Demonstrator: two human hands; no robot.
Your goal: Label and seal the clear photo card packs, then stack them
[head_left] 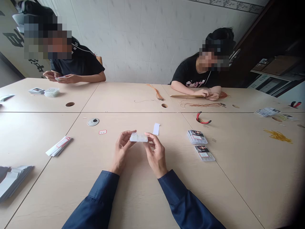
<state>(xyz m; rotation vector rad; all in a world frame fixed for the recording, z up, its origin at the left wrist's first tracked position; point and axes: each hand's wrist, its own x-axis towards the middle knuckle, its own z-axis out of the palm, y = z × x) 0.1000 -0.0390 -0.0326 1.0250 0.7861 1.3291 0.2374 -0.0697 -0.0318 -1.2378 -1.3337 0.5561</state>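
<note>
Between both hands I hold a small clear plastic case (138, 138) just above the table, its edge turned toward me. My left hand (123, 148) grips its left end between thumb and fingers. On the right end, my right hand (156, 151) pinches it the same way. What lies inside the case is too small to make out. A white paper slip (156, 129) rests just beyond my right hand. Further right are a stack of clear cases with dark printed cards (197, 136) and a similar case (205, 153) nearer me.
Folded paper strips (59, 146) and a paper stack (15, 181) lie left. A red-bordered label (102, 132) is near a round metal cover (93, 121). Red-handled pliers (203, 119) and yellow strips (278, 136) lie right. Two people sit opposite, near orange cords (157, 93).
</note>
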